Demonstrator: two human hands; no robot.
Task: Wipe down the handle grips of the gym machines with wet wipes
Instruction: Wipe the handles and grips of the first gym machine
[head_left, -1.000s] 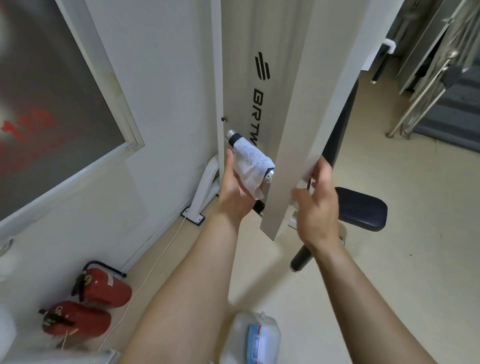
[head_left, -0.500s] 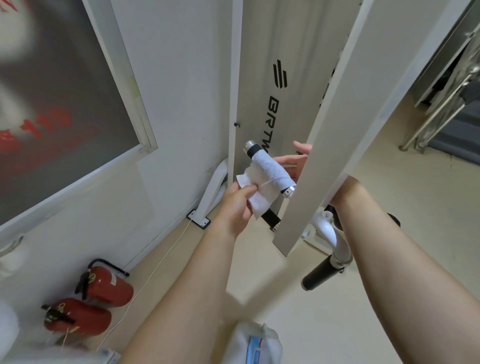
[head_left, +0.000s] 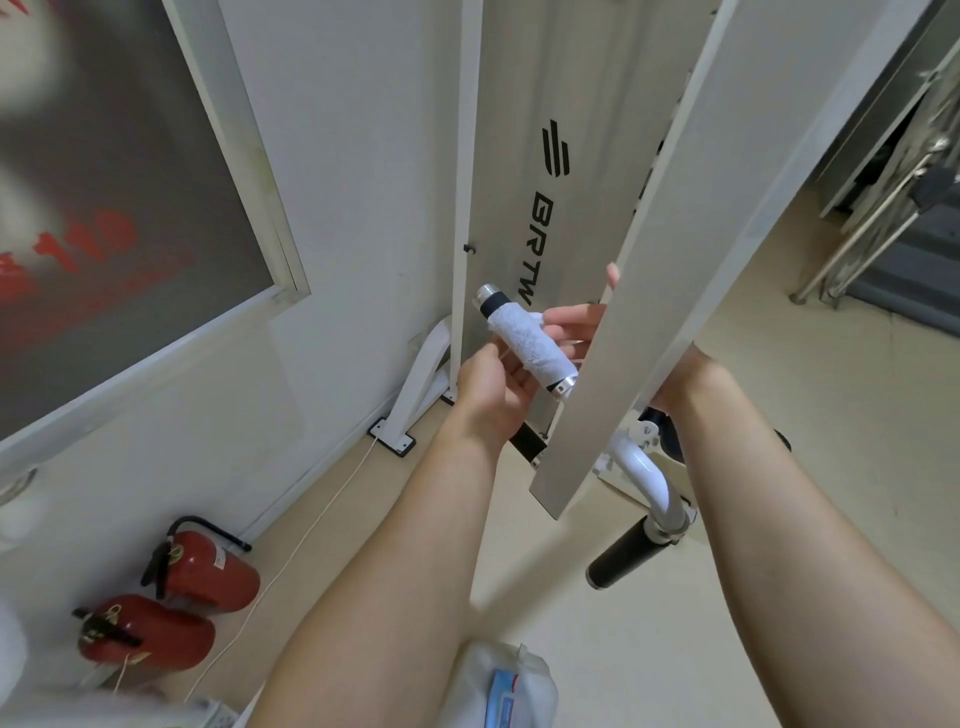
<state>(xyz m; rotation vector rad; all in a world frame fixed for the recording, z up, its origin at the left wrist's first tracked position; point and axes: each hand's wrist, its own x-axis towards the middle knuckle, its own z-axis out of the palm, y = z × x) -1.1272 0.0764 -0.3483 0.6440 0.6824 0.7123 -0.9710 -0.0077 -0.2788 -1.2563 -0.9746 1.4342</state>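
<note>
- The wet wipe is being kept wrapped all round the handle grip, likely so that every side is being cleaned at once.
- The grip is being seen in the middle of the picture, in front of the white machine panel and just beside the slanted white bar.
- The wrapped grip is being held from below by the left hand. Its fingers are curled, and the wipe's edge seems to be pinched there so that it does not slip off.
- The far side of the wipe is being touched by the right hand, which is being reached round behind the bar. The fingers that show look straight and loose, but most of the hand is being hidden.
- The grip is being seen on a slant, with its long line running from up-left to down-right. Its shiny free end is being pointed up toward the wall.
- A second black grip is being left bare, lower down on the right, so it looks not yet wiped.
- The pack of wipes is being kept close at the bottom edge, likely for the next sheet.
</note>
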